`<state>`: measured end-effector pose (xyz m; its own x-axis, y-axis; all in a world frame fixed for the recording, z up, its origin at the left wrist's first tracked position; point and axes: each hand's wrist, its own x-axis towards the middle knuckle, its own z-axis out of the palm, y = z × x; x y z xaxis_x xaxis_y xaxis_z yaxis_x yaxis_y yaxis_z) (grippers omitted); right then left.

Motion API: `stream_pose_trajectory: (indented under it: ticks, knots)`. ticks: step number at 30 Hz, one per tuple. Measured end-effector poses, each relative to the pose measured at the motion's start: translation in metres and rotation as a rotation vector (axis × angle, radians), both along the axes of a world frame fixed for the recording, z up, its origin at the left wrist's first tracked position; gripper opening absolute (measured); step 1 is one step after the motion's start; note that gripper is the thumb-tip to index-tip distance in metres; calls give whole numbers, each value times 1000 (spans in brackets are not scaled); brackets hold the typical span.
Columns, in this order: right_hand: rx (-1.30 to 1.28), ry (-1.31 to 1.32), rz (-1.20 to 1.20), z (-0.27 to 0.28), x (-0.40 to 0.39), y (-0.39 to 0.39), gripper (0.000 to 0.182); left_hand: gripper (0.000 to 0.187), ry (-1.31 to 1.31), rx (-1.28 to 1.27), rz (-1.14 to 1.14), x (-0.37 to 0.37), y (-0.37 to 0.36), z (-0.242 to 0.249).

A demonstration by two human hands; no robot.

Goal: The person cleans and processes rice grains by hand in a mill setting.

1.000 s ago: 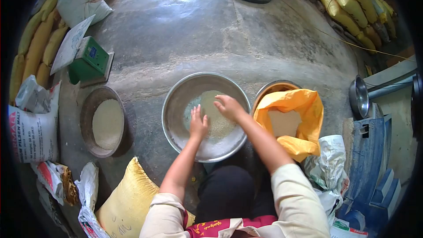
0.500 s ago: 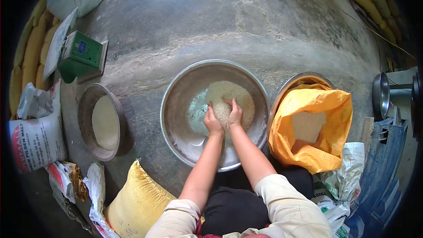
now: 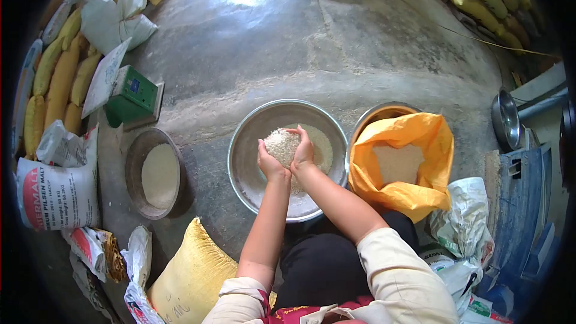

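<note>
We see the two hands cupped together above a wide metal basin (image 3: 252, 174) that stands on the concrete floor (image 3: 270, 48) in front of the person. The left hand (image 3: 269, 162) and the right hand (image 3: 303, 151) touch each other at the little-finger side, and together they hold a heap of pale grain (image 3: 282, 143), raised a little over the basin. The fingers are curved around the heap, not flat and not clenched into a fist. More of the same grain (image 3: 321, 147) lies inside the basin, behind and under the hands, towards its far right part. Just beside the basin on the right there is a round tub lined with an orange bag (image 3: 414, 198), and this bag also contains pale grain. On the left of the basin, a little apart, stands a dark round bowl (image 3: 135, 162) with a flat layer of fine pale powder or grain; we cannot tell which. Behind this bowl there is a green scale (image 3: 132, 99) with a white sheet leaning on it. A yellow sack (image 3: 186, 276) lies near the person's left elbow, and a white printed sack (image 3: 57, 195) stands at the far left. Yellow sacks (image 3: 60, 84) are stacked along the left edge.
</note>
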<state>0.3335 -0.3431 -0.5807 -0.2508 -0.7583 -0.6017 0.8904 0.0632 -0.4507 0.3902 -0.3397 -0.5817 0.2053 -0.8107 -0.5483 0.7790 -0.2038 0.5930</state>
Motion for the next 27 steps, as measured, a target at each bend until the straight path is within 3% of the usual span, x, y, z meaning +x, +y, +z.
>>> stream_pose_trajectory:
  ticks: [8,12,16,18,19,21,22,24,25,27]
  knots:
    - [-218,-48,-178,97,-55,33,33,29,91,-210,-215,-56,26,112]
    - [-239,25,-297,129,-112,69,32,28,87,-220,-357,-115,50,137]
    - [-235,126,-448,128,-181,104,31,28,147,-262,-563,-185,78,135]
    - [-95,153,-609,119,-208,121,32,29,31,-226,-706,-212,96,141]
    - [-96,156,-613,112,-222,128,32,32,4,-291,-821,-227,94,116]
    - [154,696,-509,84,-251,141,30,41,-419,-338,-1008,-260,85,61]
    - [155,701,-508,61,-267,148,30,41,-414,-337,-1008,-262,83,60]
    - [282,818,-218,20,-295,163,31,53,-806,-115,-1406,-257,76,60]
    - [332,742,-100,18,-302,172,34,53,-802,-111,-1403,-248,75,67]
    - [396,808,-72,13,-313,181,23,57,-670,-108,-1459,-221,71,86]
